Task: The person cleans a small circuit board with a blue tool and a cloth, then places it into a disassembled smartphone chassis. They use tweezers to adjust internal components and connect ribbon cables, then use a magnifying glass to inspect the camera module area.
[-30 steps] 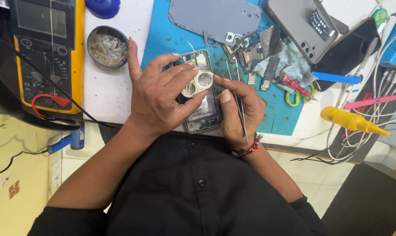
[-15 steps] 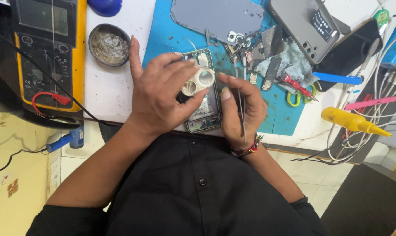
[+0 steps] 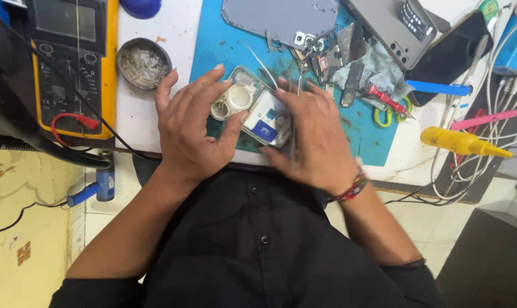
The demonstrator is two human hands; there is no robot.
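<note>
An opened phone (image 3: 262, 118) lies on the blue mat (image 3: 224, 48) with its inner parts showing. My left hand (image 3: 193, 134) pinches a small white round container (image 3: 234, 100) between thumb and fingers, over the phone's upper end. My right hand (image 3: 315, 137) rests on the phone's right side. It grips thin metal tweezers (image 3: 297, 91) that run under the fingers, and the tip end is hidden by the hand.
A yellow multimeter (image 3: 70, 63) with leads and a round tin of metal wool (image 3: 143, 63) stand at the left. A grey back cover (image 3: 281, 17), loose phone parts, another phone (image 3: 395, 25), green-handled scissors (image 3: 390, 114), a red screwdriver (image 3: 384, 97), a yellow-handled tool (image 3: 458, 142) and cables crowd the right.
My left hand has carried the white container a little left along the phone. My right hand's fingers have spread flatter over the phone's right side, tweezers still in it.
</note>
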